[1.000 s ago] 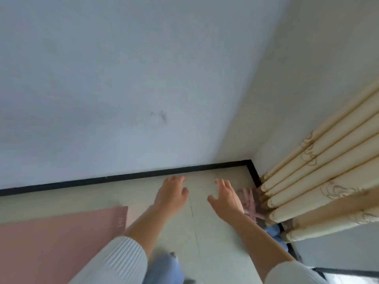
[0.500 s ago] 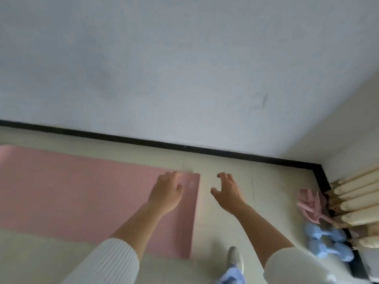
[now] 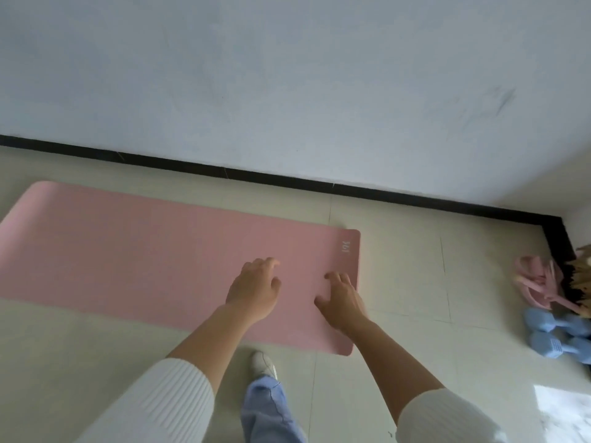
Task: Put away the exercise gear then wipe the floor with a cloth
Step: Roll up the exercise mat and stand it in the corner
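Head view, gear step: your left grip point(image 3: 254, 290), right grip point(image 3: 343, 302) empty, fingers apart, over mat point(image 3: 144, 251) right end; next pinch edge, roll.

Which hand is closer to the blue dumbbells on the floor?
Right. The right hand hangs over the pink mat at its end, the blue dumbbells lying further right; the left hand is over the mat, further left.

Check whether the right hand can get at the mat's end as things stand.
Probably yes. The right hand is over the mat by that end, with nothing between them; the dumbbells sit off to the right.
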Demonstrator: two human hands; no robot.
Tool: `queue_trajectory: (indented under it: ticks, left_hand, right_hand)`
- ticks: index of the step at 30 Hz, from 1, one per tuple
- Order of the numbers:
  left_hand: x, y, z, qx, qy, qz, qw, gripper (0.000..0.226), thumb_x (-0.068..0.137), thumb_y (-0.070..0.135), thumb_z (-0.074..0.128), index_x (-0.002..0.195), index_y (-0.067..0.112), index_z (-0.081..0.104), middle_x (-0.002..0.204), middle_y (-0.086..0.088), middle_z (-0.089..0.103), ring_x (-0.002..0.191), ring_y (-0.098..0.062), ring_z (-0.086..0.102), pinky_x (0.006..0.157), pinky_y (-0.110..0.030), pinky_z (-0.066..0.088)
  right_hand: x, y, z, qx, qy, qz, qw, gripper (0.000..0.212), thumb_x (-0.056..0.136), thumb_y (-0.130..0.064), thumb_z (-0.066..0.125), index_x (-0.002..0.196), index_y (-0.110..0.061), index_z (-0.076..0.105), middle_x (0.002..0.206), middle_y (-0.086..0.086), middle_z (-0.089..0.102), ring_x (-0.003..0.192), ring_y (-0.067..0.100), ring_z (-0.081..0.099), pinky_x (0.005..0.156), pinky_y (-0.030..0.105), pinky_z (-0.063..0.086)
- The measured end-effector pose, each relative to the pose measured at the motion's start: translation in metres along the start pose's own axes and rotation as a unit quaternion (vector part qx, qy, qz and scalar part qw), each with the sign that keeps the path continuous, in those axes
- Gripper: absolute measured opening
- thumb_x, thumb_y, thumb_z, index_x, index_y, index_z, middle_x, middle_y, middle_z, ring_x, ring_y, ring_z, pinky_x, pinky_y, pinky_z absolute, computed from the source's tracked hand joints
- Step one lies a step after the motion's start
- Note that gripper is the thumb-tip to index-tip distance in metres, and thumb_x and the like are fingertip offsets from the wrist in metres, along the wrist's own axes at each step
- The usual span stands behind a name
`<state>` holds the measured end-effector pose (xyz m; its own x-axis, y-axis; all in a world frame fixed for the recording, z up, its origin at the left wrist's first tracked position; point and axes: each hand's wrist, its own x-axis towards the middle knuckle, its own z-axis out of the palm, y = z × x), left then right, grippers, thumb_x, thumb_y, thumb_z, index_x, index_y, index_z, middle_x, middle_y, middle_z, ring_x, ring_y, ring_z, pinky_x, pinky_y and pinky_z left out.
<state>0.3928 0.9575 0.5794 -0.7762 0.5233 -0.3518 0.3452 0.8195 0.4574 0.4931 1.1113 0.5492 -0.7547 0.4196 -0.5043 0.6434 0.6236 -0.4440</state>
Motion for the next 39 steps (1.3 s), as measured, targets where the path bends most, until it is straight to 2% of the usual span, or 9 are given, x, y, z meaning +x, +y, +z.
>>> queue_trajectory:
  ticks: [7,11,17,20,22,26,30,35,39]
  left_hand:
    - [0.053,-0.047,0.001,-0.016,-0.039,0.031,0.999,0.038,0.095,0.017,0.042,0.132,0.014,0.047,0.129,-0.008,0.053,0.122,-0.026,0.042,0.096,-0.035,0.037]
    - [0.077,-0.084,0.005,-0.008,-0.064,0.051,0.997,0.038,0.094,0.017,0.043,0.132,0.013,0.047,0.130,-0.009,0.052,0.121,-0.027,0.042,0.097,-0.035,0.036]
    - [0.118,-0.148,0.042,-0.001,-0.099,0.082,0.992,0.036,0.094,0.017,0.045,0.129,0.011,0.049,0.129,-0.009,0.053,0.121,-0.026,0.042,0.095,-0.034,0.037]
    - [0.134,-0.182,0.087,-0.002,-0.102,0.107,0.989,0.036,0.094,0.017,0.044,0.129,0.012,0.049,0.130,-0.006,0.052,0.122,-0.023,0.041,0.093,-0.031,0.036]
    - [0.148,-0.208,0.126,-0.004,-0.119,0.123,0.985,0.036,0.095,0.017,0.044,0.130,0.014,0.048,0.132,-0.004,0.051,0.123,-0.021,0.040,0.092,-0.030,0.036]
    - [0.189,-0.262,0.220,-0.007,-0.103,0.129,0.986,0.037,0.094,0.015,0.045,0.131,0.013,0.049,0.131,-0.005,0.052,0.122,-0.022,0.042,0.090,-0.029,0.036]
    - [0.223,-0.308,0.324,-0.017,-0.120,0.136,0.983,0.038,0.094,0.017,0.046,0.132,0.013,0.048,0.132,-0.005,0.051,0.122,-0.022,0.042,0.092,-0.029,0.037]
    - [0.299,-0.345,0.414,0.083,-0.141,0.218,0.962,0.045,0.095,0.022,0.044,0.139,0.015,0.040,0.138,-0.007,0.045,0.126,-0.026,0.038,0.099,-0.038,0.039]
    - [0.356,-0.359,0.440,0.148,-0.123,0.221,0.956,0.049,0.095,0.022,0.043,0.142,0.017,0.033,0.141,-0.007,0.041,0.129,-0.029,0.035,0.098,-0.043,0.041]
  right_hand:
    - [0.041,-0.029,0.050,0.008,-0.012,0.068,0.998,0.049,0.091,-0.031,0.054,0.135,-0.017,0.038,0.136,0.002,0.042,0.109,0.023,0.054,0.081,0.034,0.049]
    - [0.060,-0.051,0.074,0.019,-0.005,0.106,0.994,0.048,0.092,-0.033,0.053,0.135,-0.017,0.038,0.135,0.001,0.042,0.100,0.022,0.057,0.075,0.033,0.050]
    - [0.090,-0.053,0.130,0.027,0.054,0.155,0.986,0.048,0.093,-0.033,0.051,0.137,-0.017,0.037,0.136,0.000,0.042,0.103,0.021,0.057,0.070,0.028,0.041]
    - [0.114,-0.034,0.183,0.039,0.081,0.188,0.978,0.048,0.093,-0.033,0.050,0.136,-0.018,0.036,0.134,0.000,0.041,0.105,0.022,0.055,0.069,0.030,0.042]
    - [0.132,-0.018,0.229,0.048,0.083,0.202,0.975,0.048,0.093,-0.033,0.050,0.136,-0.017,0.036,0.134,0.001,0.041,0.107,0.022,0.053,0.074,0.032,0.046]
    - [0.175,0.033,0.323,0.039,0.078,0.205,0.975,0.048,0.093,-0.033,0.049,0.137,-0.017,0.034,0.133,0.001,0.041,0.113,0.022,0.049,0.081,0.035,0.048]
    - [0.224,0.092,0.394,0.012,0.089,0.205,0.975,0.049,0.094,-0.033,0.048,0.138,-0.018,0.033,0.133,0.001,0.041,0.115,0.022,0.049,0.082,0.033,0.046]
    - [0.281,0.160,0.443,-0.077,0.112,0.168,0.976,0.047,0.094,-0.031,0.049,0.136,-0.016,0.036,0.132,0.003,0.043,0.115,0.023,0.049,0.087,0.035,0.047]
    - [0.318,0.200,0.453,-0.114,0.148,0.174,0.967,0.045,0.094,-0.029,0.050,0.134,-0.015,0.038,0.129,0.004,0.045,0.115,0.023,0.048,0.088,0.035,0.047]
